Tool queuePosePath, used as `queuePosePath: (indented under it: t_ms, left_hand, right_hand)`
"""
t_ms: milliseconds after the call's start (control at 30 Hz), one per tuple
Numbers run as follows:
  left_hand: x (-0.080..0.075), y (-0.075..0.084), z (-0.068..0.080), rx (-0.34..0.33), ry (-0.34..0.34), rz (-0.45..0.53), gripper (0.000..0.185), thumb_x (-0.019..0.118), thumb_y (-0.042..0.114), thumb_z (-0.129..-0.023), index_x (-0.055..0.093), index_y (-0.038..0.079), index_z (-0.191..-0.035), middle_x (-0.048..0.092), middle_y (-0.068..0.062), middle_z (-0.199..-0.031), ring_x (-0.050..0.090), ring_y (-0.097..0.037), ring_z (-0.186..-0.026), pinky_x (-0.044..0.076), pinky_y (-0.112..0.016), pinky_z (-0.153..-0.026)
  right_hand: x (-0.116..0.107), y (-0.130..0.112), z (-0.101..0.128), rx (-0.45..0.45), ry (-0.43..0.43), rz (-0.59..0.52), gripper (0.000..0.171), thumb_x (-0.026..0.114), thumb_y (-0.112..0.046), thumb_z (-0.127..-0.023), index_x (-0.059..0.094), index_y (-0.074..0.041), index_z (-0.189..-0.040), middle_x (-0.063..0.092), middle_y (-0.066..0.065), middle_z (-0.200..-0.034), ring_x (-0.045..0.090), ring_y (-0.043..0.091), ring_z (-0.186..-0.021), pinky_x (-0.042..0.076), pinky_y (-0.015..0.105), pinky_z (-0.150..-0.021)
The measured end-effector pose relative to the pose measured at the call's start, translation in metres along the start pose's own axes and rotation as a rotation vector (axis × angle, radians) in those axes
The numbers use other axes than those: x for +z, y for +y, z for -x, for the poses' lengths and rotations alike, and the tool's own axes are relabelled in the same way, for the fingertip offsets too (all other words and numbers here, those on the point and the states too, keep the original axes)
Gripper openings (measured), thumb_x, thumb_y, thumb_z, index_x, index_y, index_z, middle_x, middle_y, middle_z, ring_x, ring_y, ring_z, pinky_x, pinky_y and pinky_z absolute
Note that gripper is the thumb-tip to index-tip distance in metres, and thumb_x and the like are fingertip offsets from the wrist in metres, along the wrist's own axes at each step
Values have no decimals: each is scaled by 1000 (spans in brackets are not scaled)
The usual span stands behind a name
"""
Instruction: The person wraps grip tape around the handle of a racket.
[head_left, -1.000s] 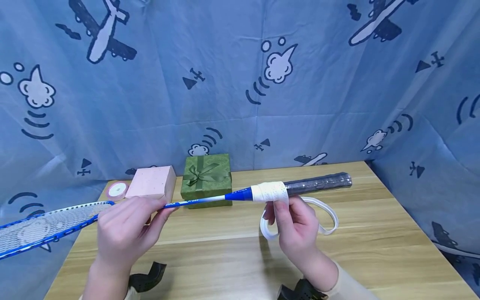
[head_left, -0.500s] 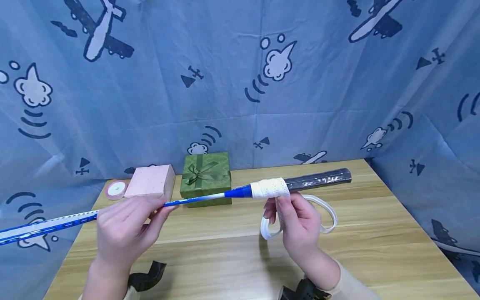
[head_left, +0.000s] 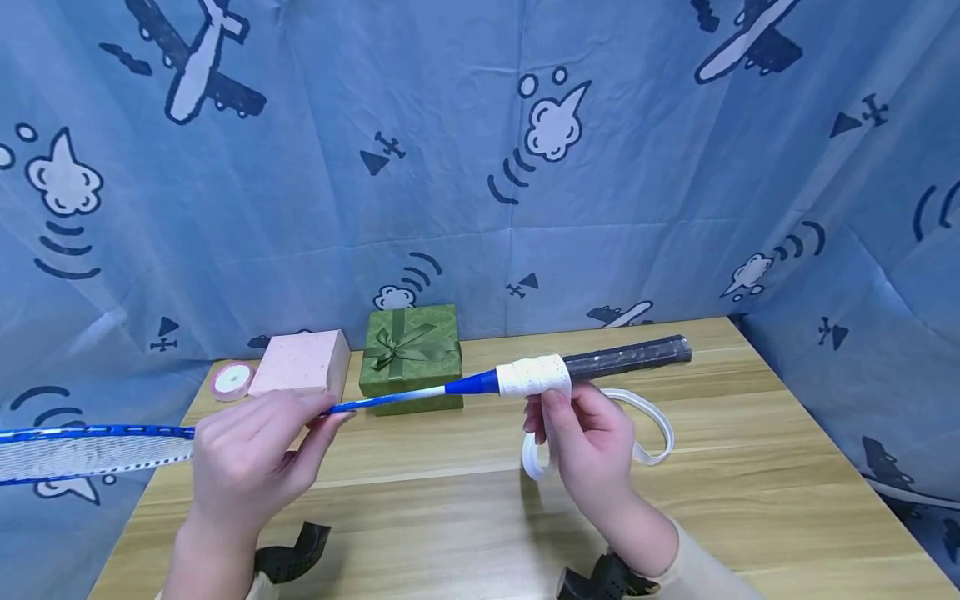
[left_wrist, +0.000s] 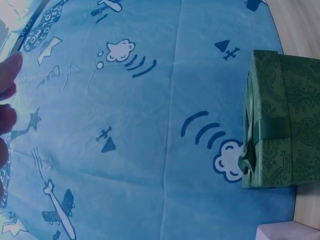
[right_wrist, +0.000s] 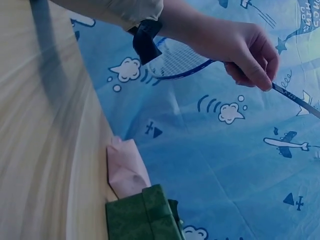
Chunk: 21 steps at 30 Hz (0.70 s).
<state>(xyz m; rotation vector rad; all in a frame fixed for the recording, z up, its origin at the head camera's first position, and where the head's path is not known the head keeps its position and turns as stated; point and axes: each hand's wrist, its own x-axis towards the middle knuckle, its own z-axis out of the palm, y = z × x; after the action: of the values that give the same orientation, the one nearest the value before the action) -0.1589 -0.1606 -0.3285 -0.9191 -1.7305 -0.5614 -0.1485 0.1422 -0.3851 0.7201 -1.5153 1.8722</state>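
Observation:
A blue and white badminton racket (head_left: 472, 384) is held above the table, its strung head (head_left: 97, 454) off to the left. My left hand (head_left: 251, 458) pinches the slim shaft between thumb and fingers; the right wrist view also shows this left hand (right_wrist: 247, 52) on the shaft. Perforated white grip tape (head_left: 534, 376) is wound round the lower part of the cone and start of the handle. Beyond it the black handle (head_left: 630, 358) shows bare. Between thumb and fingers my right hand (head_left: 596, 442) pinches the tape just below the handle, and the tape's loose length (head_left: 660, 429) loops down behind it.
On the wooden table (head_left: 420, 517), a green gift box (head_left: 412, 354) with a bow stands at the back. To its left are a pink box (head_left: 303, 362) and a small ribbon roll (head_left: 232, 381). A blue patterned curtain (head_left: 450, 183) hangs behind.
The racket has rolled about its shaft, its head turning through edge-on to show strings again. The handle has shifted slightly left. Both hands keep their hold.

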Motion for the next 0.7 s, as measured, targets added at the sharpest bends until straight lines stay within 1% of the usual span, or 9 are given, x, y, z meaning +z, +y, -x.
queuePosePath:
  t_ms: [100, 133, 267, 300, 367, 500, 600, 700]
  left_hand:
    - [1, -2, 3, 2, -27, -12, 35, 61, 26, -103, 75, 3, -80, 72, -3, -72, 63, -16, -53, 48, -33, -46]
    - [1, -2, 4, 2, -34, -15, 34, 61, 25, -103, 76, 4, -81, 73, -3, -72, 63, -16, -53, 49, -33, -46]
    - [1, -3, 6, -1, -49, -35, 33, 61, 26, -103, 77, 6, -81, 73, -2, -73, 66, -17, -56, 52, -37, -48]
    - [1, -3, 6, -1, -53, -38, 34, 61, 26, -103, 78, 7, -81, 73, -2, -72, 66, -18, -56, 52, -38, -48]
    - [1, -3, 5, 0, -36, -55, 33, 62, 25, -103, 78, 7, -80, 72, -2, -71, 66, -20, -55, 51, -40, -49]
    - [3, -1, 2, -17, 20, -74, 32, 63, 21, -102, 79, 5, -80, 72, -5, -71, 62, -24, -53, 48, -42, -50]
    - [5, -1, 1, -30, 55, -77, 31, 64, 19, -101, 79, 3, -80, 71, -7, -71, 60, -25, -52, 47, -43, -51]
    - [5, -1, 0, -26, 63, -74, 31, 64, 20, -101, 78, 2, -79, 70, -7, -69, 60, -24, -51, 48, -42, -50]
  right_hand:
    - [-1, -1, 0, 60, 14, 12, 18, 57, 4, -102, 62, 17, -92, 70, 5, -81, 62, 16, -62, 52, 25, -53]
    - [-2, -1, 0, 78, 17, 18, 19, 59, 0, -103, 62, 16, -93, 70, 4, -80, 62, 16, -62, 52, 25, -52]
    - [-3, -2, 0, 134, 13, 9, 15, 59, -9, -105, 68, 2, -99, 71, 1, -80, 65, 14, -64, 52, 27, -51]
    - [-3, -2, -1, 149, 13, 12, 15, 58, -8, -105, 68, 2, -100, 71, 1, -80, 66, 14, -64, 52, 27, -51]
    - [-2, -3, -1, 172, 21, 33, 15, 56, -4, -105, 68, 2, -98, 71, 1, -79, 66, 15, -62, 52, 27, -50]
    - [-2, -6, -2, 197, 34, 114, 15, 55, 7, -101, 63, 12, -91, 69, 2, -75, 63, 17, -57, 50, 24, -49]
    - [-3, -6, -1, 175, 15, 141, 13, 56, 7, -101, 64, 11, -92, 67, 4, -75, 63, 16, -58, 50, 24, -49]
    - [-3, -4, -1, 142, -3, 132, 16, 55, 4, -103, 65, 11, -93, 69, 9, -77, 66, 14, -60, 52, 25, -51]
